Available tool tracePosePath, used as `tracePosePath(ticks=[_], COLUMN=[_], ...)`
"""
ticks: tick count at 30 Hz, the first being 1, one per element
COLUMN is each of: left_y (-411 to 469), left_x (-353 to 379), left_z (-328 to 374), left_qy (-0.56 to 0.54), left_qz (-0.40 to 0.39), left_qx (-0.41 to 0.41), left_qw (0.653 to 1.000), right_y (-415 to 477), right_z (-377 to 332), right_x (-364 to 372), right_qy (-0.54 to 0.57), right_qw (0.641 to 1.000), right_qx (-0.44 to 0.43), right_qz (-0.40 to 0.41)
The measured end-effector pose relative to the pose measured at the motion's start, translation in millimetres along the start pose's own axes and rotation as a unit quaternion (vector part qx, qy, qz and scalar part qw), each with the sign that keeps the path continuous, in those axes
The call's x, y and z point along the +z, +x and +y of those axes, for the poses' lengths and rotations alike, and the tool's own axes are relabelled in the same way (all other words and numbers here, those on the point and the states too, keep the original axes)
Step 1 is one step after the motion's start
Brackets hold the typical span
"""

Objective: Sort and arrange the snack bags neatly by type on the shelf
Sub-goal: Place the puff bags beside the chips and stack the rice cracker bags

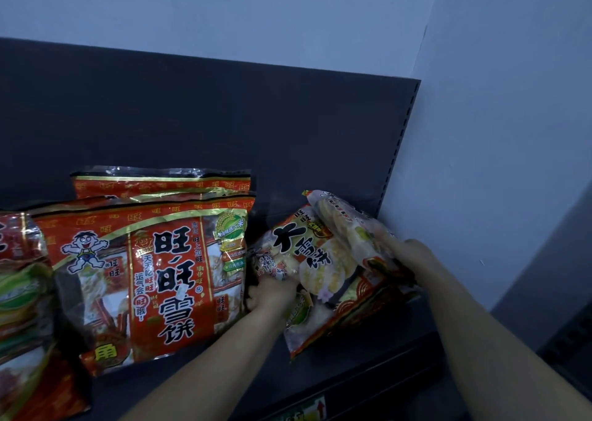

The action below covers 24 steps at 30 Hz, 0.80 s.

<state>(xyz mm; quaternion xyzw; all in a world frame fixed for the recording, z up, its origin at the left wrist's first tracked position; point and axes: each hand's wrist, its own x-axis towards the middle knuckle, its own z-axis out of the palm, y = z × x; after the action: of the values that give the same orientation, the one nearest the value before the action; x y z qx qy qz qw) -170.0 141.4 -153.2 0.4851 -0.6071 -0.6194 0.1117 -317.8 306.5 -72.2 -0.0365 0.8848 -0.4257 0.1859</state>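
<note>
Both hands work right of centre. The left hand curls its fingers round the lower corner of an orange-and-white snack bag, and the right hand grips a paler bag tilted over it. A third bag lies beneath them on the dark shelf. Left of centre a big red bag stands upright, with a second red bag behind it and more bags at the left edge.

We see a pale bluish painted wall above a dark grey metal back panel; a paler side wall stands right.
</note>
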Motion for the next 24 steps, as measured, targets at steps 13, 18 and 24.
tracePosePath(ticks=[13, 18, 24], left_y=[-11, -5, -6], left_x=[-2, -4, -4], left_z=[35, 37, 33], left_qy=[-0.268, -0.279, -0.243], left_qz=[-0.113, -0.174, -0.248], left_qx=[-0.035, -0.011, -0.030], left_qw=[0.956, 0.944, 0.937], right_y=[17, 18, 21], right_z=[16, 6, -3], right_x=[-6, -12, -7], right_qy=[0.220, 0.240, 0.142], right_qw=[0.975, 0.966, 0.983], right_qx=[0.025, -0.081, -0.056], right_qz=[-0.028, -0.046, -0.099])
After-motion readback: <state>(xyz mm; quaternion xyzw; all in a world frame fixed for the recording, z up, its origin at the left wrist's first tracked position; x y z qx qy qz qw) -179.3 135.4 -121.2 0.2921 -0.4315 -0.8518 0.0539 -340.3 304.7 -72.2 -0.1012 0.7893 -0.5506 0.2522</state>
